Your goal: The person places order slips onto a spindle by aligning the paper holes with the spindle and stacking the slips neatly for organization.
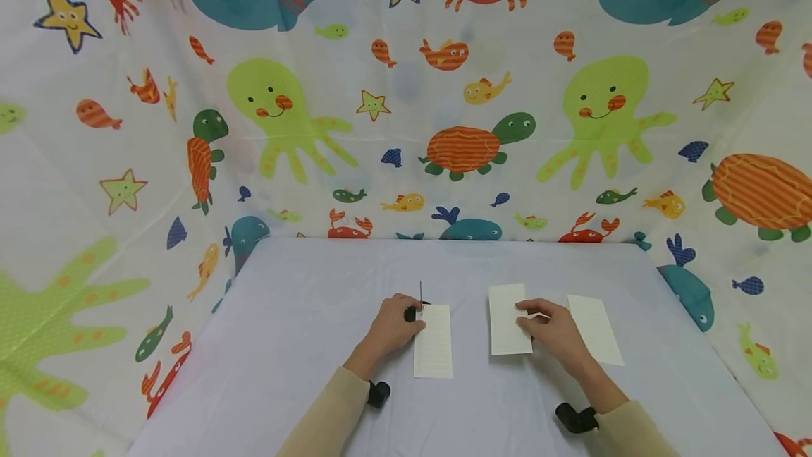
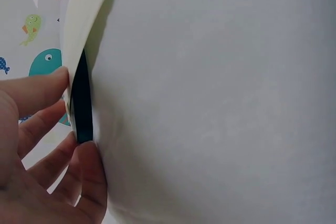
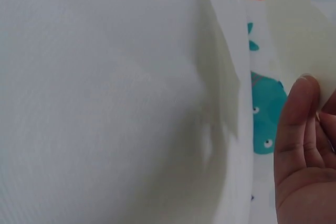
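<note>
Near the table's middle my left hand [image 1: 393,323] is at the left edge of a cream lined paper [image 1: 433,344], with thumb and fingertips pinching there. A black object [image 1: 410,314] with a thin upright pointed strip lies by those fingers; its kind is unclear. In the left wrist view a dark flat strip [image 2: 83,103] shows under the paper [image 2: 84,14], beside the fingertips of my left hand [image 2: 47,150]. To the right, my right hand [image 1: 555,330] pinches a second cream sheet [image 1: 507,323] by its right edge, raised over the table.
Another cream sheet [image 1: 596,330] lies on the white-covered table [image 1: 304,302], behind and right of my right hand. A white cloth [image 1: 393,217] with printed sea animals hangs behind and along the sides. Black wrist mounts [image 1: 576,418] sit on both forearms.
</note>
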Motion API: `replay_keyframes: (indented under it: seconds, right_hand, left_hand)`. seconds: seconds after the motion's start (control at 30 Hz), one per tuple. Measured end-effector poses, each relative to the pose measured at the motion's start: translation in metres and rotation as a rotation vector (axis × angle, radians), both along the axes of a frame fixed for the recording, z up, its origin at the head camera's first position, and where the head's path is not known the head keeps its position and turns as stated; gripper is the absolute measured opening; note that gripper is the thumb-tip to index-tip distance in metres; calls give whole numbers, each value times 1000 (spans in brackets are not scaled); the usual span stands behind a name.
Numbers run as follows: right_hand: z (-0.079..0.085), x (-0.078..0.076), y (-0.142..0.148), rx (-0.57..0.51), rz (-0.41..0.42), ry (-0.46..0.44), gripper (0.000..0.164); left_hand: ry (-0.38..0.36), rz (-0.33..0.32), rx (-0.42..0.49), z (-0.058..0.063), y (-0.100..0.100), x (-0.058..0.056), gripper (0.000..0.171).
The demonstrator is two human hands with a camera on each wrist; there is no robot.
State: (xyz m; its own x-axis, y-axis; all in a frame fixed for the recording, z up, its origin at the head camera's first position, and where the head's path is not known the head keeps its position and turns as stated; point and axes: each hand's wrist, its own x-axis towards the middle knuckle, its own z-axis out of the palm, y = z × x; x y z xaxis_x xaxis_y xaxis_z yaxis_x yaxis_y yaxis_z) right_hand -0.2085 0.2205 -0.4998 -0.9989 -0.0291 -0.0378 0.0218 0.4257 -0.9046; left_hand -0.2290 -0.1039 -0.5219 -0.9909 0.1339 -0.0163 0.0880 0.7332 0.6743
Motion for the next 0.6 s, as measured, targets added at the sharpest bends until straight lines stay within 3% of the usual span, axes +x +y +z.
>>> replay_keyframes:
  seconds: [0.6]
  right_hand:
    - [11, 7, -33, -120, 31, 24, 28]
  left_hand:
    - [-4, -33, 14, 4, -3, 3, 33]
